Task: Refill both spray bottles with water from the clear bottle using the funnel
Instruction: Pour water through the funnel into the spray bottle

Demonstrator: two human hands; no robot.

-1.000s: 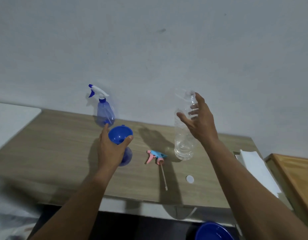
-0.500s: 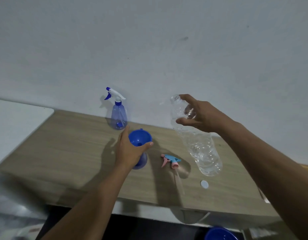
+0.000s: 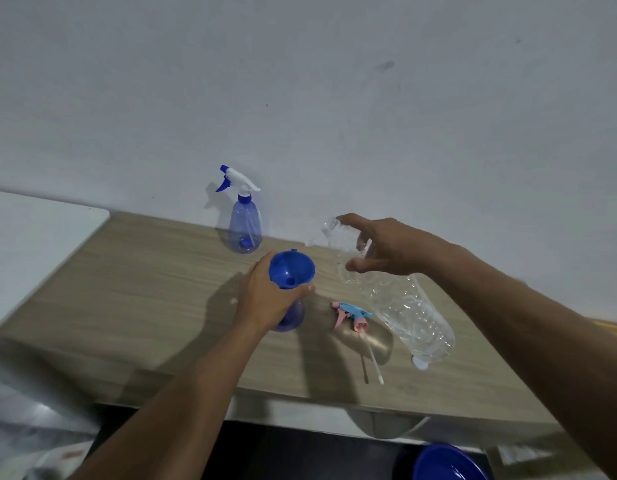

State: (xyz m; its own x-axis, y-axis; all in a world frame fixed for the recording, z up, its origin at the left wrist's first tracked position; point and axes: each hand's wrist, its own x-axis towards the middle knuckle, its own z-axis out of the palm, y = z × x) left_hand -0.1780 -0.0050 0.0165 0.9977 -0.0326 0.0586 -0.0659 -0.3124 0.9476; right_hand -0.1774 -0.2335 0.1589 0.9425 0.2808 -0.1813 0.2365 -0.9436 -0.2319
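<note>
A pale, scuffed wall (image 3: 334,98) fills the upper half of the frame, and a wood-grain table (image 3: 154,289) runs across the middle. At the back, left of centre, the rear spray bottle (image 3: 245,223) stands upright against the wall with its white and blue trigger screwed on. Its tinted blue body shows a dip tube inside, but I cannot tell if it holds water.

Nearer, at centre, the blue funnel (image 3: 293,268) sits in the neck of the open spray bottle (image 3: 292,319), its bowl bare. The left hand (image 3: 265,299) curls around that neck, thumb against the funnel's rim.

The clear bottle (image 3: 404,306), uncapped and crinkled, slants from its mouth, up and to the right of the funnel, down to its base at lower right, where the water lies. The right hand (image 3: 386,251) grips its shoulder between the thumb below and the fingers above.

A pink and blue spray head (image 3: 352,313) lies on the table between the two bottles, and a white cap (image 3: 420,364) lies by the clear bottle's base. A blue basin (image 3: 449,462) shows at the bottom right.
</note>
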